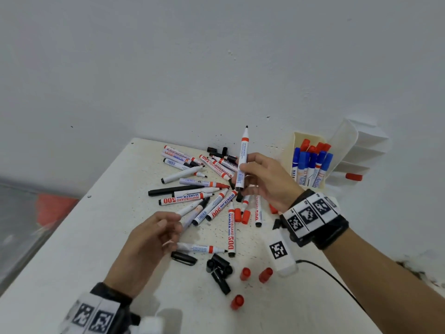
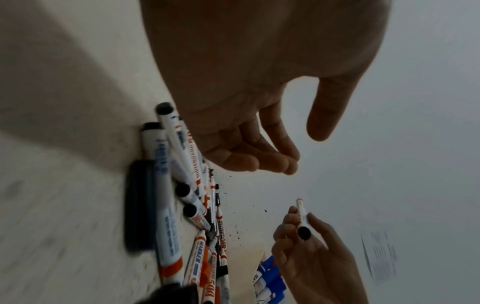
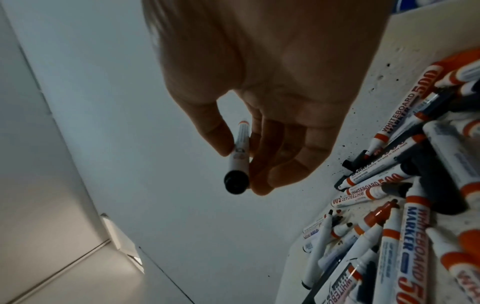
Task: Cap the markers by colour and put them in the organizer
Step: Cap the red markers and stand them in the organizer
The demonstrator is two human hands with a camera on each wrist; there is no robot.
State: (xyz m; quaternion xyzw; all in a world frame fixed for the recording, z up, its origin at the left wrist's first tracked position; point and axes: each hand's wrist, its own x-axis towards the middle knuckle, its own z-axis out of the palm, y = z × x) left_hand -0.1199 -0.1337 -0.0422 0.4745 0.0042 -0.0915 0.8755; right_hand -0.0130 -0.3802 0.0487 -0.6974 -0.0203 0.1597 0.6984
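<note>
My right hand [image 1: 243,171] holds an uncapped white marker [image 1: 242,155] upright above the pile, black tip up and black end down; it also shows as the marker [image 3: 240,148] pinched between thumb and fingers of the right hand [image 3: 241,162]. Loosely curled and holding nothing, my left hand [image 1: 168,227] hovers at the pile's near-left edge, its fingers [image 2: 259,162] bare. Several uncapped markers [image 1: 204,194] lie scattered on the white table [image 1: 96,237]. Loose black caps [image 1: 218,266] and red caps [image 1: 245,273] lie in front. The cream organizer [image 1: 287,153] holds blue- and red-capped markers.
More black caps [image 1: 218,150] lie at the back by the wall. A white tiered rack [image 1: 358,150] with one red cap [image 1: 353,176] stands right of the organizer. A black cable [image 1: 332,277] runs under my right forearm. The table's left edge drops off.
</note>
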